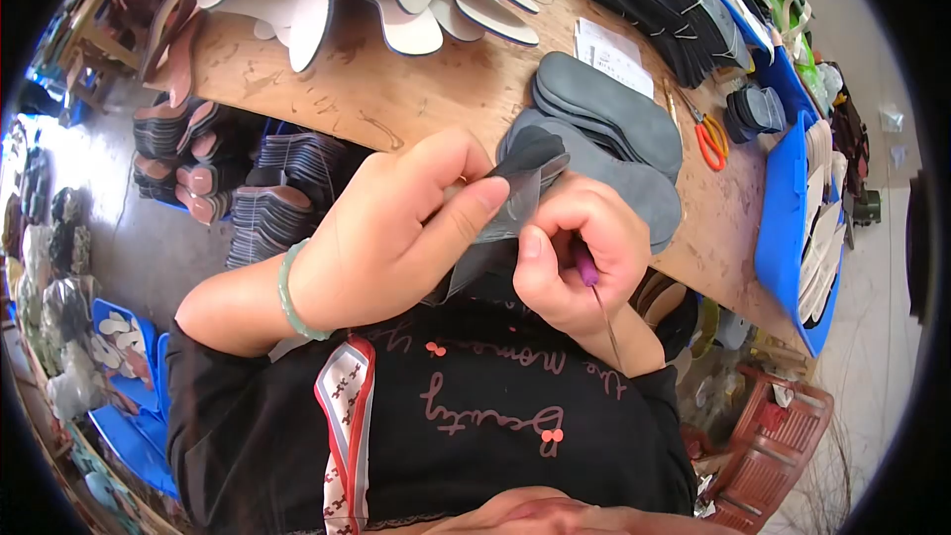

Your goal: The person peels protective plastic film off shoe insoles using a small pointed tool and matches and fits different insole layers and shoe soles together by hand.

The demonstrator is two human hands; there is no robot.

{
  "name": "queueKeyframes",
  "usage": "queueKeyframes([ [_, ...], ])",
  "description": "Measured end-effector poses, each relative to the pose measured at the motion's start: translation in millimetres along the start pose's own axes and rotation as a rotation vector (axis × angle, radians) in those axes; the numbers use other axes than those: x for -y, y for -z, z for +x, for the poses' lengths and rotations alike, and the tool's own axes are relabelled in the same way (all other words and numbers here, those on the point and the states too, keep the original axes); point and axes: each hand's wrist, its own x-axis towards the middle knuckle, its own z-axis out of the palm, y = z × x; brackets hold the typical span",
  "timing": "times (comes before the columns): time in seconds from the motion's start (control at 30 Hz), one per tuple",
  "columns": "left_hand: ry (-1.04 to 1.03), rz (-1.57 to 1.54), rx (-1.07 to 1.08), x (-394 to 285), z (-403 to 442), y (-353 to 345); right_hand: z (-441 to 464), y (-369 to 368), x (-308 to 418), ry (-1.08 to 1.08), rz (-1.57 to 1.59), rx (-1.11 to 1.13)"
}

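My left hand (pixel 411 228), a pale green bangle at its wrist, is closed with thumb and fingers pinching a dark, thin insole-like piece (pixel 535 154). A translucent, film-like part (pixel 517 206) hangs below its thumb. My right hand (pixel 584 258) is curled around the purple handle (pixel 584 264) of a thin metal-shafted tool, whose shaft points down toward my body. The right fingertips are close against the dark piece; whether they also grip it is hidden. Just beyond both hands, grey insoles (pixel 609 114) lie stacked on the wooden table (pixel 426 89).
Orange-handled scissors (pixel 710 142) lie at the right, near a white label sheet (pixel 614 54). Pale insoles (pixel 416 10) and bundled black ones (pixel 674 15) cover the far side. A blue bin (pixel 783 228) stands at the right edge. Tied insole stacks (pixel 267 223) sit lower left.
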Motion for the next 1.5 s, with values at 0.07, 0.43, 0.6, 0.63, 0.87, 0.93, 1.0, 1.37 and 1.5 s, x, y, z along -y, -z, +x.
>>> queueKeyframes([
  [0.07,-0.099,0.172,0.003,-1.3,0.4,1.7,6.2,2.7,6.3,-0.136,-0.072,0.058],
  [0.43,-0.187,0.162,0.059,5.6,7.7,11.5,11.9,4.5,-3.7,-0.145,0.143,0.103],
  [0.6,-0.102,0.058,0.049,10.7,3.0,17.3,8.3,9.4,-4.4,-0.091,0.086,0.096],
  [0.63,-0.11,0.064,0.059,9.5,3.0,19.3,8.2,7.5,-6.4,-0.089,0.091,0.084],
  [0.87,0.136,-0.389,0.124,7.6,10.7,9.6,23.0,10.2,-0.9,-0.14,0.044,0.243],
  [0.93,0.252,-0.319,0.164,5.3,15.7,15.0,23.0,10.8,3.1,-0.206,0.095,0.314],
  [1.0,0.348,-0.216,0.189,-2.3,19.0,20.4,23.2,12.5,1.4,-0.16,0.04,0.304],
  [1.37,0.197,-0.499,-0.339,11.0,-4.2,31.8,-12.2,17.9,-31.4,-0.012,0.258,0.22],
  [1.5,0.155,-0.293,-0.346,0.1,-5.9,25.9,-8.2,18.7,-28.2,-0.155,0.302,0.258],
])
